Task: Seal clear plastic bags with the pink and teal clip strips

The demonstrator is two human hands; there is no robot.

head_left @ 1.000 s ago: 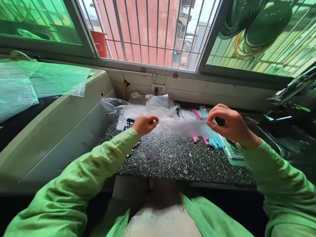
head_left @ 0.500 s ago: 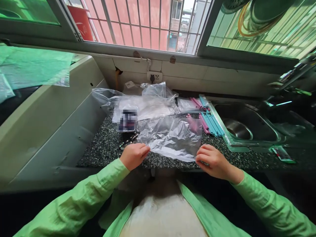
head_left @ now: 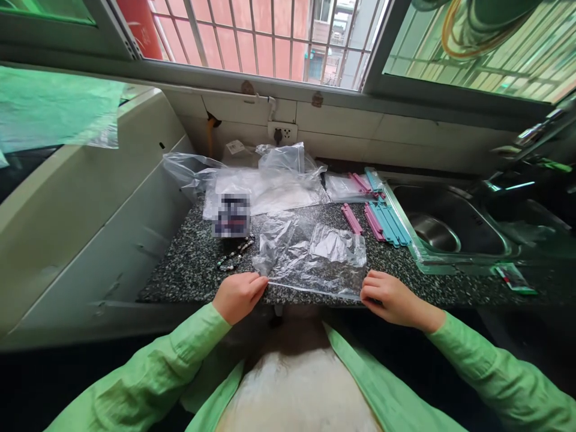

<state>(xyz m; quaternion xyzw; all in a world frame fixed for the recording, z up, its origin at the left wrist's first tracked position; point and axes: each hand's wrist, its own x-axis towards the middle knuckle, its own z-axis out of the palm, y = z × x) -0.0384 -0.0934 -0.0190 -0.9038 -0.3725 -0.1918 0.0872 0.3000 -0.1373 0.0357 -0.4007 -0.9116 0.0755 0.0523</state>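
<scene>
A clear plastic bag (head_left: 310,258) lies crinkled and nearly flat on the speckled counter (head_left: 180,279), its near edge stretched between my hands. My left hand (head_left: 240,295) pinches that edge's left corner between thumb and fingers. At the opposite corner, my right hand (head_left: 396,300) is closed on the same edge. Behind the bag's right side lie pink bag clips (head_left: 351,219) and blue bag clips (head_left: 390,223). A beaded strap (head_left: 236,255) and a blurred-out dark object (head_left: 231,216) are left of the bag.
More clear plastic bags (head_left: 270,186) are heaped at the back, below a wall socket (head_left: 282,132). A steel sink (head_left: 450,207) is to the right, with a small packet (head_left: 515,278) in front of it. A white appliance side (head_left: 112,222) bounds the left.
The bag has been lowered and flattened onto the counter, uncovering the pink clips behind it. Both hands have come down slightly, still gripping its near edge.
</scene>
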